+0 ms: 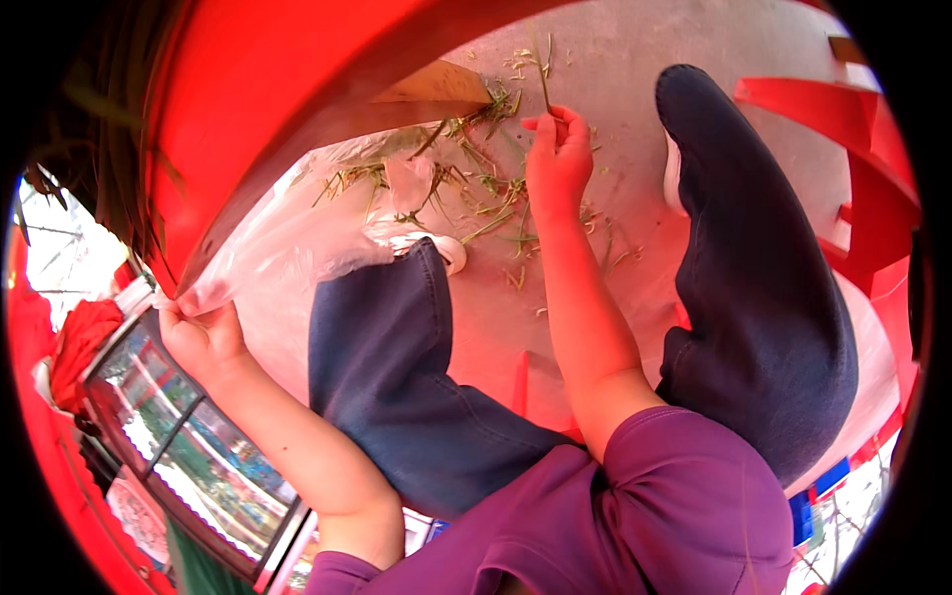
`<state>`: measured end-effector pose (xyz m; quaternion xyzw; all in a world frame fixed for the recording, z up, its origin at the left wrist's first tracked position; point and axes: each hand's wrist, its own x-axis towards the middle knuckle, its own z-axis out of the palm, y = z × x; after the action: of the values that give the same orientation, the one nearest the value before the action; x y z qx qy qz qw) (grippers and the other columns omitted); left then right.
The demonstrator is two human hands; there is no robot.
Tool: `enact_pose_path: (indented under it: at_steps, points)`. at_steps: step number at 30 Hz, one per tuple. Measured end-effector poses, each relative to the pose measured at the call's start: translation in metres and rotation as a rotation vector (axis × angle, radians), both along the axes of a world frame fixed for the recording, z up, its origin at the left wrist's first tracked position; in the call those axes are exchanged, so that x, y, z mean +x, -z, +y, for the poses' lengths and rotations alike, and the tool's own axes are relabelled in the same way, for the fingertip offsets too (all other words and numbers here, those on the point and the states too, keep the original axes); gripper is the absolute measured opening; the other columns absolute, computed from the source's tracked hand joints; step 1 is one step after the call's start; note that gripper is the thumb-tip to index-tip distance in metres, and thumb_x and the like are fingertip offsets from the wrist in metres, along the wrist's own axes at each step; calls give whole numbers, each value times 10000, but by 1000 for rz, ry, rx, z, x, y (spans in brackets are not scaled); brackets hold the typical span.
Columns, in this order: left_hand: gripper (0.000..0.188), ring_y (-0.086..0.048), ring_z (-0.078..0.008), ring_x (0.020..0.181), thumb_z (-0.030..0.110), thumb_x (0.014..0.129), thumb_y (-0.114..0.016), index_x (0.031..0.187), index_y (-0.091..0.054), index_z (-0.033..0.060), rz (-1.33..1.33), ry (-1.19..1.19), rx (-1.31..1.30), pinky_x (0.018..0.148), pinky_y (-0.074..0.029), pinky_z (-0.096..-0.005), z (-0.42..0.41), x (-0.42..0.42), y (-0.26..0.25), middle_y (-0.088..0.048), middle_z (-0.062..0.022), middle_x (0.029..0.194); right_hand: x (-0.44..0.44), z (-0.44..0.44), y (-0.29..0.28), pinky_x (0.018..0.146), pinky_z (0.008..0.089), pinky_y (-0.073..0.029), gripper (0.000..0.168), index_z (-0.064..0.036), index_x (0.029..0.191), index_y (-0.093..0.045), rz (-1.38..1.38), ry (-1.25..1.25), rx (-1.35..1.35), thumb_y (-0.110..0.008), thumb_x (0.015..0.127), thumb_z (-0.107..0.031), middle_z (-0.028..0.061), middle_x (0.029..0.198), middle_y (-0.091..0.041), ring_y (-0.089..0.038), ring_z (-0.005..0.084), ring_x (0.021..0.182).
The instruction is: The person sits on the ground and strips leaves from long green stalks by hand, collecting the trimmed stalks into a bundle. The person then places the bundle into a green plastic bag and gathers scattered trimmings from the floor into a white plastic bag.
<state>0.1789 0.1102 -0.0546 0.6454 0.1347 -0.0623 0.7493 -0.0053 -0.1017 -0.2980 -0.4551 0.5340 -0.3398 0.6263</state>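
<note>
My left hand (202, 338), low at the left, pinches the edge of a clear plastic bag (286, 242) beside a corner of the red table (275, 82). The bag spreads down towards my shoe (450, 253) on the floor. Between the fingertips of my right hand (561, 160) is a thin green stem (542, 78), pointing away from me. Cut stems and leaf scraps (487, 182) lie scattered on the floor under that hand, and some show at the bag. What else the bag holds is hard to make out.
An orange-brown support (435, 89) stands on the floor below the tabletop. Long dark leaves (89, 126) hang at the upper left. A red plastic chair (874, 163) is at the right. Down at the left are a glass-fronted case (197, 446) and a red cloth (82, 346).
</note>
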Motion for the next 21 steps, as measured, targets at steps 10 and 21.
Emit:
enact_pose_path:
  at_steps: [10,21]
  points:
    - [160,-372,-158,515,47,756,-371,600,-396,74,-3,65,51,583,-360,-327,-3,2,2,-369,-26,541,35,21,-140,492,247,-420,57,-15,810,-567,-387,-135,95,-555,790,-68,76,641,-582,-553,139,528]
    - [153,-491,-159,620,67,789,-347,717,-482,54,14,176,44,631,-421,-338,4,4,2,-517,-50,676,33,-5,-70,562,370,-470,101,-59,749,-614,316,-277,-456,-538,731,-123,150,666,-590,-585,306,621]
